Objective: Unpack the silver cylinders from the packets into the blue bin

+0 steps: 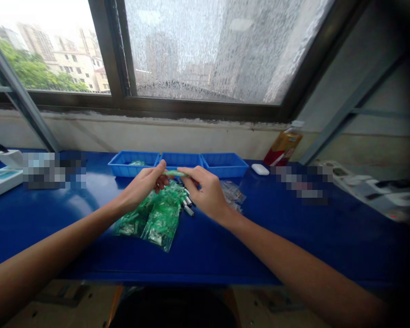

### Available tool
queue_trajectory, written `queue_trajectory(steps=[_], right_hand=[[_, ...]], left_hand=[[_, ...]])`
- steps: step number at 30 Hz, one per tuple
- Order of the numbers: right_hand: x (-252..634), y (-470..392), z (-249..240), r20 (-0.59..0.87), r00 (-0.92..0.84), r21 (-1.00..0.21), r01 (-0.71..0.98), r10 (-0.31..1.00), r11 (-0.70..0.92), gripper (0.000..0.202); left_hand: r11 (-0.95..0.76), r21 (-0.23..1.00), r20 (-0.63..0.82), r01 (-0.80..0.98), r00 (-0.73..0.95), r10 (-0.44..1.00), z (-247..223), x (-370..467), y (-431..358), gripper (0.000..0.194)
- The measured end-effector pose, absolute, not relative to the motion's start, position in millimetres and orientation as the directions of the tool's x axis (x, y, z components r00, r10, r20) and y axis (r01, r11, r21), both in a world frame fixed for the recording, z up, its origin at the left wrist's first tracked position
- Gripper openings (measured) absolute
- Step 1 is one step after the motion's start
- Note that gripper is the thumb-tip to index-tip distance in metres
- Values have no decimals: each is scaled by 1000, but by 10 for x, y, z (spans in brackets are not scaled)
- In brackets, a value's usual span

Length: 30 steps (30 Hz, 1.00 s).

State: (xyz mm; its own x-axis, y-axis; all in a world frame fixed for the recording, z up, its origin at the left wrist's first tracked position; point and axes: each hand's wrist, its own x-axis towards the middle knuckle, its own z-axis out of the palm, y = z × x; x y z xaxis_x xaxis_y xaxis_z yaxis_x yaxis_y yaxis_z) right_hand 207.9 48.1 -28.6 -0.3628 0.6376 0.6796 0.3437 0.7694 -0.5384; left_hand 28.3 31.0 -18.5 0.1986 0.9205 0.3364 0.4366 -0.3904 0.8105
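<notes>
Between my two hands is a slim, light-green stick-like piece (174,173), held level above the table; its exact kind is not clear. My left hand (148,182) pinches its left end between thumb and fingers. At the other end, the thumb and forefinger of my right hand (207,189) close on it. Below them lie green clear plastic bags (162,218) with small pieces inside. Several small black-and-silver cylinders (188,209) are beside the bags, partly hidden by my right hand. Clear bags of small parts (235,192) lie to the right of that hand.
Three joined blue bins (223,165) stand behind my hands; the left one holds something green. A white rounded case (260,169) and a red-and-gold bottle (283,145) are at the back right. A white power strip (3,182) lies far left on the blue table (225,255).
</notes>
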Motion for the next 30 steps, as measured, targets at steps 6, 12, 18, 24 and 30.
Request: queue_trajectory(steps=[6, 12, 18, 24, 30], right_hand=[[2046, 427, -262, 701, -369, -503, 351, 610, 790, 31], [1977, 444, -227, 309, -307, -929, 105, 900, 354, 38], [1998, 446, -238, 442, -247, -867, 127, 862, 482, 21], [2059, 419, -258, 771, -400, -362, 365, 496, 858, 23], [2032, 421, -266, 717, -376, -473, 356, 586, 806, 23]], left_hand=[[-453, 775, 447, 441, 124, 886, -165, 240, 299, 18], [-688, 195, 786, 699, 308, 536, -168, 251, 200, 11], [-704, 269, 597, 658, 460, 658, -98, 289, 203, 26], [-301, 855, 237, 422, 198, 951, -18, 300, 247, 60], [-417, 755, 412, 506, 129, 902, -125, 279, 310, 29]])
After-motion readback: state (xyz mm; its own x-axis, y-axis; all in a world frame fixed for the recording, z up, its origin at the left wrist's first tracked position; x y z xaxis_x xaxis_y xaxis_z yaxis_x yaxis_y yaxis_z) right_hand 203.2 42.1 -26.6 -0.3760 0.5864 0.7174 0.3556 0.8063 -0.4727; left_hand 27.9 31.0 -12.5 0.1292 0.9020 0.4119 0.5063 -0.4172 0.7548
